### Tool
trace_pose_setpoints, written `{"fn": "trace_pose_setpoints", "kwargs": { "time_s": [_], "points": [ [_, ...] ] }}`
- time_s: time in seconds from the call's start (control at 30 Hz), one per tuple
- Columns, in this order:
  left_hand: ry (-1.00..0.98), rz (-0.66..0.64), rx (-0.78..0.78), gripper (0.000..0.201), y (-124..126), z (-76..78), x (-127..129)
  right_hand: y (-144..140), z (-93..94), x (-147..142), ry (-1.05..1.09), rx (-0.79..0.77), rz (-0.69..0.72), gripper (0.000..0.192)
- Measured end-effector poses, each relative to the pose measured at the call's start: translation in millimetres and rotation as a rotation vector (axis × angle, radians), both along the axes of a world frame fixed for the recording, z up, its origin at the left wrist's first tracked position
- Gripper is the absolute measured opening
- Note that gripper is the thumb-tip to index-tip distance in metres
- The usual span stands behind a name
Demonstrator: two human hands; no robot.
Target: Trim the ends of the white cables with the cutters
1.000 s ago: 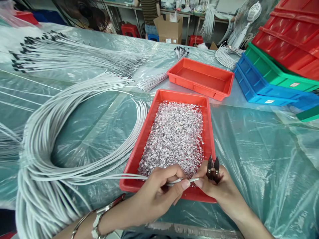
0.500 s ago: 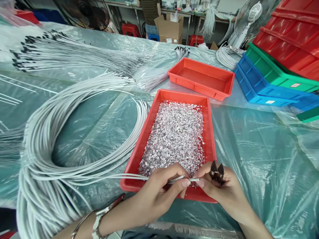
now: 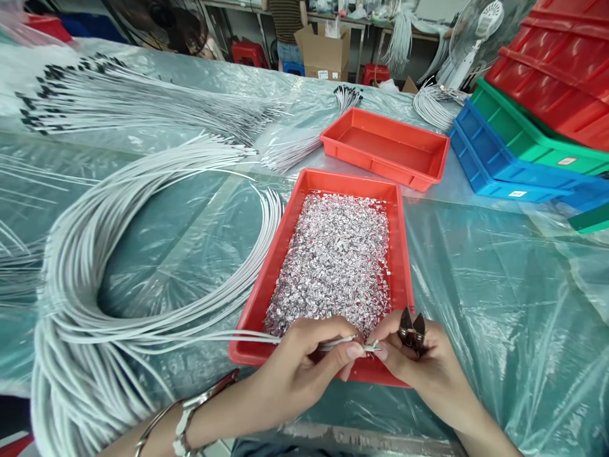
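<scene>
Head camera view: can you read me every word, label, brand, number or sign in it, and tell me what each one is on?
No text can be read; these labels show:
Green crate: white label, marks too small and blurred to read.
Blue crate: white sticker, too small to read.
Cardboard box: pale tag on its front, too small and blurred to read.

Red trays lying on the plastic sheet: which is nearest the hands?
The near tray: it holds small silvery pieces, and the left hand and right hand are at its closest end. The far tray lies beyond it, its red floor showing.
</scene>
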State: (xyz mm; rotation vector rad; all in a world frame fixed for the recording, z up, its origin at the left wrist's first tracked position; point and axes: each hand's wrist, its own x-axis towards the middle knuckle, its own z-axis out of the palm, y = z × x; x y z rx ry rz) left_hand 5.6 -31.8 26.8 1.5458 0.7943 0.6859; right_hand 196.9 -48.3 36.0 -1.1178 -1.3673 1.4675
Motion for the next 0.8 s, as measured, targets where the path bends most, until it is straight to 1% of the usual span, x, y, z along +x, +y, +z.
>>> {"fn": "trace_pose_setpoints", "kwargs": {
  "time_s": [0.2, 0.37, 0.43, 0.5, 0.57, 0.7, 0.8],
  "points": [
    [0.016, -0.007, 0.009, 0.028, 2.8, 6.7, -0.9, -2.6, -4.0, 4.7, 0.014, -0.032, 0.012, 0.01],
    [0.044, -0.026, 0.022, 0.028, 3.8, 6.1, -2.3, -5.1, -4.9, 7.9, 0.007, -0.067, 0.037, 0.008],
    [0.068, -0.054, 0.028, 0.026, 4.1, 5.4, -2.8, -4.2, -4.6, 8.1, -0.001, -0.071, 0.046, 0.008],
    [0.072, -0.106, 0.092, 0.022, 4.6, 5.1, -2.8, -2.4, -4.5, 8.3, -0.012, -0.069, 0.06, 0.01],
    [0.071, -0.125, 0.164, 0.018, 5.0, 4.9, -2.5, -0.2, -4.8, 8.9, -0.025, -0.074, 0.06, 0.01],
    [0.077, -0.08, 0.175, 0.019, 5.1, 2.8, -2.4, 3.0, -6.1, 11.8, -0.096, -0.069, -0.015, 0.014],
    [0.064, -0.078, 0.217, 0.016, 4.4, -1.0, -2.7, 4.2, -7.7, 12.9, -0.121, -0.064, -0.087, 0.019]
  ]
}}
